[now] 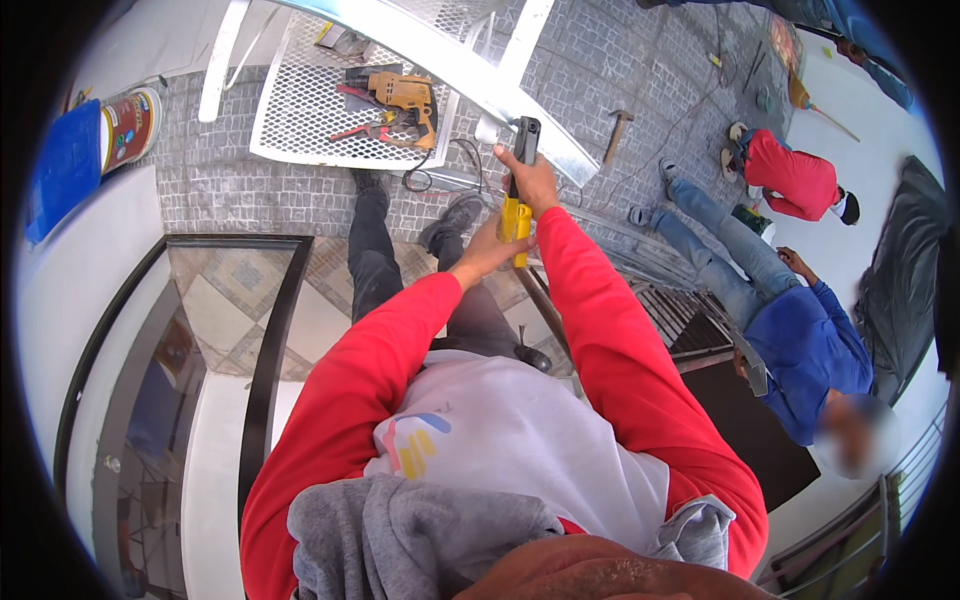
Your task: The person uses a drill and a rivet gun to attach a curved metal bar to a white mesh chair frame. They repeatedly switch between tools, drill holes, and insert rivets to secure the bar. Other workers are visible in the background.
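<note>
Grey block paving [215,190] covers the far ground, meeting a patterned tile floor [215,310] on the near left. At the far left a blue container [65,165] stands against a red-and-white bucket [128,125], with a dark door frame [270,350] nearer. Next comes a white mesh table [295,110], bearing a yellow-brown drill [405,98] and red-handled pliers [362,130]. A bright metal beam [455,72] slants across its far right corner.

In the middle, just beyond the person's feet as the view shows them, the yellow-and-black tool is held in both hands. The left hand [487,247] has its fingers curled closed about the lower, yellow part; the right hand [538,187] is wrapped around the dark upper part, though some of its fingertips are hidden. Handling it well, I judge, calls for a firm lower grip, the upper fingers clear of the head, and that head pointed away from the body and the co-workers.

The yellow-and-black tool [515,222] looks long and slim, with a bright yellow body and a blocky dark grey head facing away; its exact kind I cannot tell.

To the right, a hammer [617,138] lies on the paving. Farther right are a co-worker in blue [810,345] and a crouching co-worker in red [790,175].
</note>
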`<control>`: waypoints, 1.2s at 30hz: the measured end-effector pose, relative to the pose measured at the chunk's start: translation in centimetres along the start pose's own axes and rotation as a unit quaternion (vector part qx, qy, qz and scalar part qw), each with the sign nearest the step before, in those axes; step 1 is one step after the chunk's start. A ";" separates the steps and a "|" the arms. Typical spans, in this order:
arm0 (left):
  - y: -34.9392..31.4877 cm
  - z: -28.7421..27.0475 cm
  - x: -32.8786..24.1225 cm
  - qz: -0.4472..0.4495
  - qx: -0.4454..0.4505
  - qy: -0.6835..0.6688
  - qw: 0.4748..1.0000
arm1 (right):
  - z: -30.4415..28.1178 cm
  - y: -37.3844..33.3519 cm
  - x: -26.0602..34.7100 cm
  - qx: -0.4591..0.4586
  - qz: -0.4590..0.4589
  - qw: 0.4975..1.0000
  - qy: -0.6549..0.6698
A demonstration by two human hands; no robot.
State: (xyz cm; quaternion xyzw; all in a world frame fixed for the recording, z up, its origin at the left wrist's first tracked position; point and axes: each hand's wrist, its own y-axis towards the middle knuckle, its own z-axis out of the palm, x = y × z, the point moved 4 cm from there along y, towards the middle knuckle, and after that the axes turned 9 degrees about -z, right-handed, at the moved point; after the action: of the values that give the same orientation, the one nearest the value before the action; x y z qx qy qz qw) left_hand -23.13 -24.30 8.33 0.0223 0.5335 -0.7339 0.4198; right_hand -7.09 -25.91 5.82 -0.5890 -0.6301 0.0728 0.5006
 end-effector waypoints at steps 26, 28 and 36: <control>6.8 0.7 8.8 -0.104 0.009 -0.207 0.973 | -1.3 -11.7 -4.9 -0.060 -0.229 0.959 -0.154; 6.7 0.1 8.9 -0.089 -0.043 -0.173 0.980 | -2.9 -12.3 -3.4 -0.005 -0.208 0.971 -0.121; 5.8 1.6 7.6 -0.101 -0.035 -0.204 0.973 | -5.1 -10.1 -3.3 0.091 -0.162 0.971 -0.150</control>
State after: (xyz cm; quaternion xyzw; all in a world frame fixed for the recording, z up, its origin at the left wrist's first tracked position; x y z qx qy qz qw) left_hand -23.66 -30.57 0.95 -0.1965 0.4618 -0.7425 0.4436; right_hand -10.85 -34.12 13.36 -0.4134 -0.7759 0.1350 0.4569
